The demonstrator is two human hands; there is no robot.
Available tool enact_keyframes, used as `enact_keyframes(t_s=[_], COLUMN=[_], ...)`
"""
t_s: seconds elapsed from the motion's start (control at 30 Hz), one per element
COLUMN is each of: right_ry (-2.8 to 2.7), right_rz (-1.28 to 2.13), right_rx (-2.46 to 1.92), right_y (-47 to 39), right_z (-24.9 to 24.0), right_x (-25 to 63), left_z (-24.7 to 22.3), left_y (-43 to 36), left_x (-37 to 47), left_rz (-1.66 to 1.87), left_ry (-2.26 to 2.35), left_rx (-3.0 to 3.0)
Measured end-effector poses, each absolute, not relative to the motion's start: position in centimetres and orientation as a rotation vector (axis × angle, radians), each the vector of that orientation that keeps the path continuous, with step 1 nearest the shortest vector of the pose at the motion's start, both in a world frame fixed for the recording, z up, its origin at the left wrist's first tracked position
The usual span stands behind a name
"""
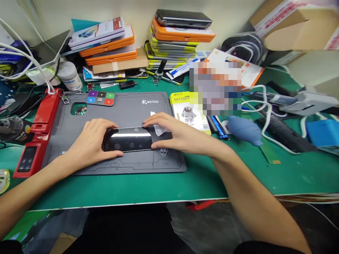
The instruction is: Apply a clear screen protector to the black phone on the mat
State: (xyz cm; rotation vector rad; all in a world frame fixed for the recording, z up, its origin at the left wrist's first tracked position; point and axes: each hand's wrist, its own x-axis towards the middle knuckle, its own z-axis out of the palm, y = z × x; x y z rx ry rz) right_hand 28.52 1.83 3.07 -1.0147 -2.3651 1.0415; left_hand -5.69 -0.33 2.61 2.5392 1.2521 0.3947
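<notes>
A dark glossy smartphone [129,139] lies lengthwise on the grey work mat [132,109], its black face up with a few smudges and a bright reflection. My left hand [91,139] closes round its left end, fingers on the far edge and thumb on the near edge. On the opposite end, my right hand [172,132] grips the phone the same way, fingers at the far edge and thumb at the near corner. A small white piece [159,129] shows beneath the right fingers; I cannot make out what it is.
Left of the mat stands a red device [39,134]. Coloured magnetic tiles [100,98] and a recess with small parts [79,108] are at the mat's top left. A yellow battery box [188,111], blue air blower [243,130] and white cables lie right. Stacked cases [172,46] line the back.
</notes>
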Motion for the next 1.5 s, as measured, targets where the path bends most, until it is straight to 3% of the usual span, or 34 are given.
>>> enact_keyframes(t_s=[1.5], right_ry=[-1.682], right_rz=[1.269], right_rx=[-1.341], right_y=[0.9], right_z=[3.0], right_x=[26.7], left_z=[2.4], left_y=[-2.2], left_x=[-5.4], left_rz=[0.61], left_ry=[1.145], left_rx=[2.808])
